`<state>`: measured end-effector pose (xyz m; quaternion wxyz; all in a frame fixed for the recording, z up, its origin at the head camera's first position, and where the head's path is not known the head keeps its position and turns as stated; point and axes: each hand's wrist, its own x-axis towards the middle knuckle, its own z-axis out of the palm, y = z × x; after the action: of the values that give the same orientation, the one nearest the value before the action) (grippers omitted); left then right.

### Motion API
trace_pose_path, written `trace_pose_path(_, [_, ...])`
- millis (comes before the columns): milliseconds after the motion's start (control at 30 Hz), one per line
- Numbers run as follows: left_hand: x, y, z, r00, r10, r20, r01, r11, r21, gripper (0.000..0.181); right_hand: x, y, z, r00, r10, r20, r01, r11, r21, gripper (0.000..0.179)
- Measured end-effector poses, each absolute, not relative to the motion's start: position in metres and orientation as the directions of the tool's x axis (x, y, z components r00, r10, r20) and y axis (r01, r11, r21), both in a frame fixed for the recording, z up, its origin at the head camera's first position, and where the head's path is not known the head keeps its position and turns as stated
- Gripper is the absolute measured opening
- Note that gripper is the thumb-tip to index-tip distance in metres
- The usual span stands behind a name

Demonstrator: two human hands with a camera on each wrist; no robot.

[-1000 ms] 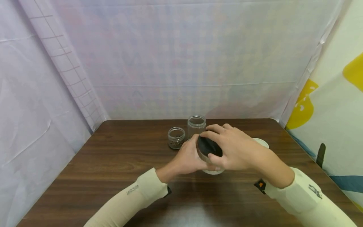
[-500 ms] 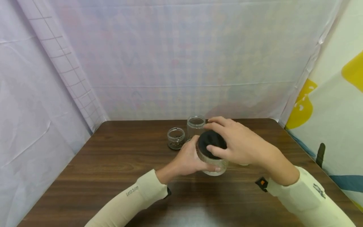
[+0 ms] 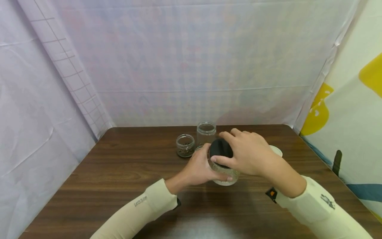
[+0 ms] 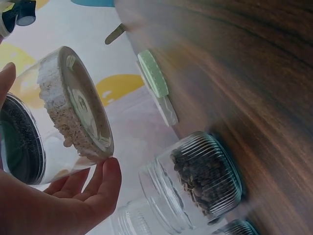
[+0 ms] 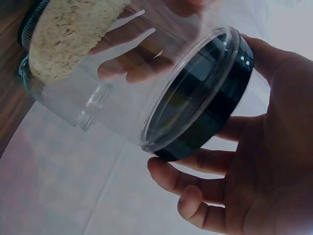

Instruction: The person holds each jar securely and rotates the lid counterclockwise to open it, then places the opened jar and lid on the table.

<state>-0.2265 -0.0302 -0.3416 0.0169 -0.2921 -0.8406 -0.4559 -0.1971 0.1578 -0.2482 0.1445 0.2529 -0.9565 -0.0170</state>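
My left hand (image 3: 197,169) grips the side of a clear jar (image 3: 234,174), fingers behind and thumb across its front. The jar is held up off the table; pale, coarse crumbs (image 4: 61,105) lie in its base. On its mouth sits a black lid (image 3: 220,151), seen edge-on with its clear rim in the right wrist view. My right hand (image 3: 250,152) holds this lid from above, thumb on the near side and fingers over the far edge. Close behind the left hand stands a short open jar (image 3: 185,146) with dark pellets in the bottom.
A taller open glass jar (image 3: 206,131) stands behind the held one. To the right, partly behind the right wrist, lies a pale green lid (image 4: 153,73). White sheeting (image 3: 191,66) rises at the table's (image 3: 125,166) back edge.
Half a second ago my right fingers were spread and lifted around the lid; now they have closed on it again, slightly lower. The left hand and the jar have hardly moved.
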Motion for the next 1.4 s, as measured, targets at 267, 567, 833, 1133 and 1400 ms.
trace_pose_path(267, [-0.226, -0.031, -0.343, -0.832, 0.476, 0.285, 0.510, 0.456, 0.729, 0.101, -0.196, 0.159, -0.248, -0.780, -0.571, 0.257, -0.561, 0.819, 0.120, 0.073])
trace_pose_path(567, [-0.226, -0.031, -0.343, -0.842, 0.460, 0.280, 0.503, 0.487, 0.714, 0.101, -0.196, 0.164, -0.248, -0.689, -0.683, 0.241, -0.695, 0.717, 0.046, 0.058])
trace_pose_path(833, [-0.226, -0.031, -0.344, -0.837, 0.478, 0.265, 0.496, 0.462, 0.735, 0.100, -0.195, 0.168, -0.244, -0.704, -0.694, 0.152, -0.705, 0.709, -0.031, 0.061])
trace_pose_path(1133, [-0.228, -0.030, -0.345, -0.835, 0.479, 0.271, 0.488, 0.417, 0.767, 0.097, -0.196, 0.164, -0.242, -0.845, -0.473, 0.251, -0.489, 0.872, -0.002, 0.072])
trace_pose_path(1400, [-0.227, -0.031, -0.343, -0.818, 0.519, 0.249, 0.488, 0.395, 0.778, 0.095, -0.195, 0.156, -0.247, -0.886, -0.437, 0.155, -0.438, 0.899, 0.027, 0.089])
